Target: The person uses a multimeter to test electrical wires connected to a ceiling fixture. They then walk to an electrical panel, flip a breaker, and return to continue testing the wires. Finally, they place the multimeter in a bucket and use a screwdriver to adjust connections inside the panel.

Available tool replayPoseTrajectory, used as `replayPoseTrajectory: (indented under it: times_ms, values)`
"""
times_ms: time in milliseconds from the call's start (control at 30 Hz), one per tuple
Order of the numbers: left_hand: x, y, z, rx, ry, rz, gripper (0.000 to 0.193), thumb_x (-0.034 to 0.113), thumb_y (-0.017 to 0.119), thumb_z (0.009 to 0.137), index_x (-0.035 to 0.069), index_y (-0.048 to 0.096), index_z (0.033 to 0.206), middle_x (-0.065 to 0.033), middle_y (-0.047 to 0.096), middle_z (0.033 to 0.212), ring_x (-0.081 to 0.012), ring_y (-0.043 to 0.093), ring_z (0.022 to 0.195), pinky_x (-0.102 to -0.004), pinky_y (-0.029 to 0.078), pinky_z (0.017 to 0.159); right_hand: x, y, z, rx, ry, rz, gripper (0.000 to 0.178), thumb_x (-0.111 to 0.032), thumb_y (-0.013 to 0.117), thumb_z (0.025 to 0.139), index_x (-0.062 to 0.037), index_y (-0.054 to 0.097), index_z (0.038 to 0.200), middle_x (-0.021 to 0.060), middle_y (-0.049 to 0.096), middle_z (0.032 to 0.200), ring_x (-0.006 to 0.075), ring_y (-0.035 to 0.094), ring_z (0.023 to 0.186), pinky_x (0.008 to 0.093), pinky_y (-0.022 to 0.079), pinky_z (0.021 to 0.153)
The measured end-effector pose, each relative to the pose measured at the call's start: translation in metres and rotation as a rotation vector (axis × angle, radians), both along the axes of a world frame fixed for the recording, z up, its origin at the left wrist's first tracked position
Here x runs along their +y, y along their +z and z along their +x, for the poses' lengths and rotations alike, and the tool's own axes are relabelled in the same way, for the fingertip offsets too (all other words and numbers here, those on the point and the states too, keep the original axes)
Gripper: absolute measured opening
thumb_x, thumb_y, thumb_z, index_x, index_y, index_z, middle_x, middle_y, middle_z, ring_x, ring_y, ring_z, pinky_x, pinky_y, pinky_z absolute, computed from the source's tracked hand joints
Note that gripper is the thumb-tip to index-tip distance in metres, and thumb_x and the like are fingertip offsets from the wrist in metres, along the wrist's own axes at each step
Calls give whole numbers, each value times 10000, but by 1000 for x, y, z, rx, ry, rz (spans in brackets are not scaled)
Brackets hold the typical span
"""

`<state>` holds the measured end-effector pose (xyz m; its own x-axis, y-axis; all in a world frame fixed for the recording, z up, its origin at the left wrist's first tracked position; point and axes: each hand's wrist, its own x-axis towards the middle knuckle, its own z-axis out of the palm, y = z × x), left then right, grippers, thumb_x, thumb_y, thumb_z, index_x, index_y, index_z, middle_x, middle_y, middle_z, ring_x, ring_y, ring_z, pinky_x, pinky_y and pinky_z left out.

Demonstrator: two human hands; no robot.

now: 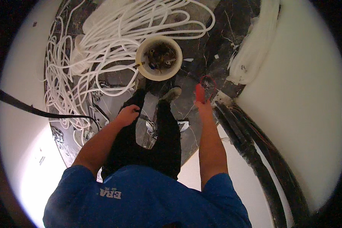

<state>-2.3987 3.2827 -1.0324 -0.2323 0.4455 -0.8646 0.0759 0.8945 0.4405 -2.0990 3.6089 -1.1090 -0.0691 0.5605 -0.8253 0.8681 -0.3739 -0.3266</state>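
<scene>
Gripping a red elongated object (200, 93), right hand (204, 106) is hanging near the right edge of the floor (187, 106), beside black cables (244, 146); left hand (128, 115) is hovering by one trouser leg (130, 133), fingers curled, contents unclear.

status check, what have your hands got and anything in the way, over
Right hand gripping red tool. Left hand at left leg, grip unclear. Bucket ahead, black cables to the right.

Plastic-looking red object (200, 92); smooth plastic bucket (159, 77); cloth shirt (148, 201)
</scene>
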Motion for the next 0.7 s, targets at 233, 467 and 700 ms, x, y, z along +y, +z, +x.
replayPoseTrajectory:
  times_ms: [233,467,700]
  values:
    - [20,-115,-22,46,-81,140,364,187,639,939,37,629,1270,-138,708,882,-255,673,764,-402,545,737,28,-131,-29,-82,223,6,786,-458,874,695,38,640,1258,194,727,1097,323,700,1032,422,517,889]
    - [69,-196,-22,-56,-45,91,356,221,649,918,61,637,1235,-174,722,851,-358,701,764,-455,542,706,69,-243,-61,-17,295,138,800,-423,871,711,20,586,1312,218,717,1166,378,690,1083,458,517,928]
    - [83,-206,3,-25,-79,242,364,241,643,933,77,624,1257,-182,732,902,-395,710,847,-483,547,753,83,-297,-126,49,213,243,763,-412,825,773,29,568,1340,244,678,1258,404,652,1173,470,505,986]
